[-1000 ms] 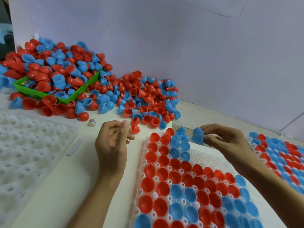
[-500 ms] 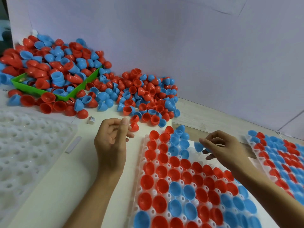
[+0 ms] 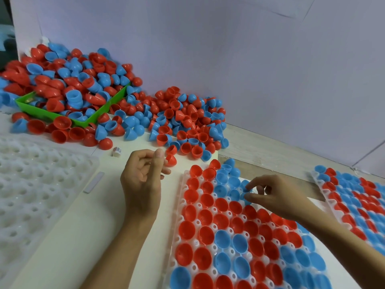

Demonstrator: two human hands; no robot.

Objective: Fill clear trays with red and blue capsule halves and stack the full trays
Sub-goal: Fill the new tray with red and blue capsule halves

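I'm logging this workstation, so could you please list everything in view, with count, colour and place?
Loose capsule halves: too many to count, red and blue, piled at the back left and centre.
Green bin: one, green, inside the left pile, holding halves.
Tray being filled: one, clear, front centre, mostly filled with red and blue halves.
Filled tray: one, clear, far right, red and blue halves in it.
Empty trays: one stack, whitish clear, left.
Small white object: one, near the pile.
Table: one, cream.
Wall: pale lilac, behind.
Left hand: one, loosely curled above the table, no grip.
Right hand: one, grip on a blue half at the tray's far rows.
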